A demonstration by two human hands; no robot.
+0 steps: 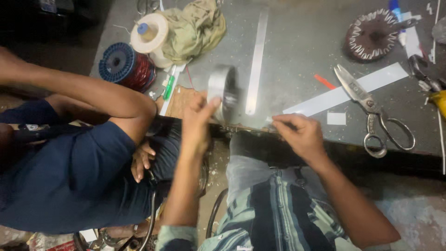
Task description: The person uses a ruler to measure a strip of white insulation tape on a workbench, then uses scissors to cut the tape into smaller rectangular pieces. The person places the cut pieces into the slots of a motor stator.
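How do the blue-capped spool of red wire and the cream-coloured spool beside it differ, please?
The blue-capped spool of red wire is dark, its red winding plainly showing below a ribbed blue end; the cream-coloured spool is pale all over, with only a small blue hub. The red one lies nearer the table's edge; the cream one sits farther back, against a crumpled cloth. Both rest untouched, end faces towards the camera.

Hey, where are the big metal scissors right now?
In the head view, the scissors lie on the grey table toward its right side, blades crossing a long white strip, just right of the person's right hand.
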